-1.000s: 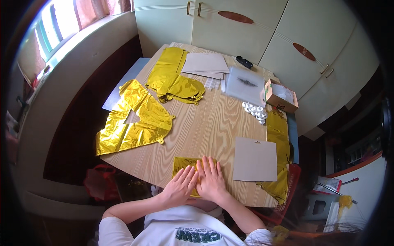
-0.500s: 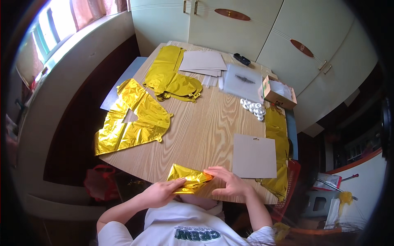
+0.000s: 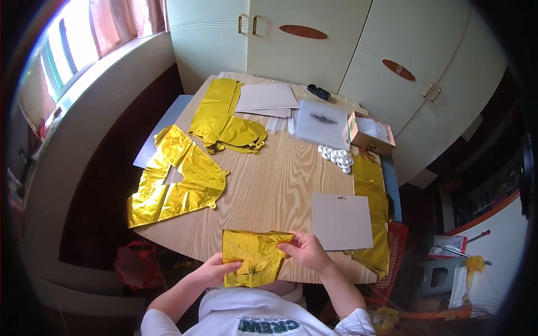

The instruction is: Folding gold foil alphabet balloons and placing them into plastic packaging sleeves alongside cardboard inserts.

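Pinching from both sides, the two hands have hold of one folded gold foil packet (image 3: 252,253) in the head view. The left hand (image 3: 214,270) lays its thumb over the packet's lower left edge, the supporting fingers hidden behind; the right hand (image 3: 308,252) nips the upper right corner between thumb and bent fingers. Neither grip has any visible gap beyond the foil's own thickness. The packet is between the hands, in front of the torso at the near edge of the wooden table (image 3: 269,190); whether it touches the tabletop, I cannot tell.

Such thin, slippery film probably handles best with light, even tension: thumbs near the edges, layers lined up, and air pressed out toward the loose side. Creases show across the packet's lower part, so pulling harder at one corner could skew the layers.

Just right of the right-hand grip lies a slotted grey card (image 3: 342,221), partly over a long gold foil piece (image 3: 371,185). Left of and beyond the left-hand grip, a creased foil shape (image 3: 199,179) lies spread out. Farther beyond both grips are a foil pile (image 3: 221,109) and white rings (image 3: 337,159).
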### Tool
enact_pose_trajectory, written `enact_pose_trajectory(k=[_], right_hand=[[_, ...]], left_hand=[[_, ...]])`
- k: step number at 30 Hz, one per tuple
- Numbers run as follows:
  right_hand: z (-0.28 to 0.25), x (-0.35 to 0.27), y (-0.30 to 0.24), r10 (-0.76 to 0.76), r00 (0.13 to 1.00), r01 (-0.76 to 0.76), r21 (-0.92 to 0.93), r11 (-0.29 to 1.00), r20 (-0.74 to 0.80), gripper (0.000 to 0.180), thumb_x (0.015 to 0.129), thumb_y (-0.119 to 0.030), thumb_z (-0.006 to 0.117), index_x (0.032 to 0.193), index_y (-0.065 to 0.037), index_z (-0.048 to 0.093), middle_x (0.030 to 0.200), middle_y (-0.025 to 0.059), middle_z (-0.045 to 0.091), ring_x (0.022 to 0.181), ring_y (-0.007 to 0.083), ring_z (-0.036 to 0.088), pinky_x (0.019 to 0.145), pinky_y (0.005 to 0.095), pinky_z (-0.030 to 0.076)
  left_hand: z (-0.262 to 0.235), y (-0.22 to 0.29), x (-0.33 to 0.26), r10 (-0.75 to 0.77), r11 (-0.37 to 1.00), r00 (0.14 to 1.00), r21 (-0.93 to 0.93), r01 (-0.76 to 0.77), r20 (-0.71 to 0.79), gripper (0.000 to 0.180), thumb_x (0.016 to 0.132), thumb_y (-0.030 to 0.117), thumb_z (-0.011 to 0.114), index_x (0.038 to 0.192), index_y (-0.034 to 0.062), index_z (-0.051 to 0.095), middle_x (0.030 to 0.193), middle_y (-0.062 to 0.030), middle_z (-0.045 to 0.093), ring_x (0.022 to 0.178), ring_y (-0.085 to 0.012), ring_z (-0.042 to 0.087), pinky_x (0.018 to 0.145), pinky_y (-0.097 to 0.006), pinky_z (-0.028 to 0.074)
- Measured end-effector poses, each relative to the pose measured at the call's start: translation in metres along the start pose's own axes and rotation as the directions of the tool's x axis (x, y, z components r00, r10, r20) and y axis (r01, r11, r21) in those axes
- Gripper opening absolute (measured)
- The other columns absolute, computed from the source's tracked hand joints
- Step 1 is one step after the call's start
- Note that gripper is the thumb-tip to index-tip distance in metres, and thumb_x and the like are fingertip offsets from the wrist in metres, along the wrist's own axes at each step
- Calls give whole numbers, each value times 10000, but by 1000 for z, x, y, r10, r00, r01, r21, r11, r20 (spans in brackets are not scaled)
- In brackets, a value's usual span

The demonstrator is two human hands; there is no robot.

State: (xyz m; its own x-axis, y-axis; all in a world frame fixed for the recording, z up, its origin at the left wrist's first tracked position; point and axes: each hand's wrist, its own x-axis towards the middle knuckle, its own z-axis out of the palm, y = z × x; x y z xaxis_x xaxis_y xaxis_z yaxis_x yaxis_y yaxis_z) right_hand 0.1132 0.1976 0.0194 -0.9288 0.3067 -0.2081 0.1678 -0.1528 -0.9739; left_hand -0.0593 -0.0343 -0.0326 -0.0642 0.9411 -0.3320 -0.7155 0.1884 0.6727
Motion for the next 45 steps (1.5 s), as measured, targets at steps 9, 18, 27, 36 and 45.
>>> enact_pose_trajectory(k=[9, 18, 27, 36, 45], right_hand=[[-31, -6, -17, -98, 953, 69, 109, 992, 286, 345, 984, -185, 610, 1214, 71, 630, 1096, 90, 704, 917, 113, 645, 834, 239, 506], [-28, -5, -73, 169, 952, 14, -586, 810, 255, 251, 899, -247, 665, 1055, -67, 744, 838, 119, 737, 703, 164, 677, 684, 281, 522], [-18, -8, -77, 118, 973, 56, -698, 714, 199, 215, 835, -223, 692, 979, -78, 759, 865, 98, 740, 758, 215, 711, 720, 305, 542], [-22, -3, -83, 209, 950, -27, -607, 794, 231, 240, 871, -247, 680, 1009, -67, 757, 821, 121, 733, 731, 168, 695, 694, 288, 531], [-20, -2, -80, 182, 956, -13, -584, 811, 231, 193, 843, -181, 721, 968, -39, 757, 794, 95, 726, 710, 137, 679, 681, 269, 524]], left_hand=[[-14, 0, 1, 125, 863, 985, 477, -167, 118, 229, 1016, 124, 532, 1177, -19, 610, 1012, -29, 658, 903, -88, 556, 827, -279, 486], [26, 53, -17, 76, 366, 973, 901, -231, 219, 162, 984, 98, 542, 1109, 20, 610, 747, -146, 626, 614, -285, 596, 604, -361, 497], [36, 52, -18, 223, 321, 944, 896, -308, 244, 111, 961, 96, 564, 1027, 24, 618, 677, -150, 593, 561, -301, 591, 531, -367, 474], [33, 52, -20, 179, 302, 960, 916, -263, 217, 211, 953, 68, 562, 1157, 37, 608, 756, -174, 637, 637, -354, 632, 581, -400, 497], [29, 50, -19, 181, 327, 964, 912, -247, 196, 175, 960, 86, 562, 1119, 33, 611, 714, -185, 615, 622, -357, 626, 569, -403, 492]])
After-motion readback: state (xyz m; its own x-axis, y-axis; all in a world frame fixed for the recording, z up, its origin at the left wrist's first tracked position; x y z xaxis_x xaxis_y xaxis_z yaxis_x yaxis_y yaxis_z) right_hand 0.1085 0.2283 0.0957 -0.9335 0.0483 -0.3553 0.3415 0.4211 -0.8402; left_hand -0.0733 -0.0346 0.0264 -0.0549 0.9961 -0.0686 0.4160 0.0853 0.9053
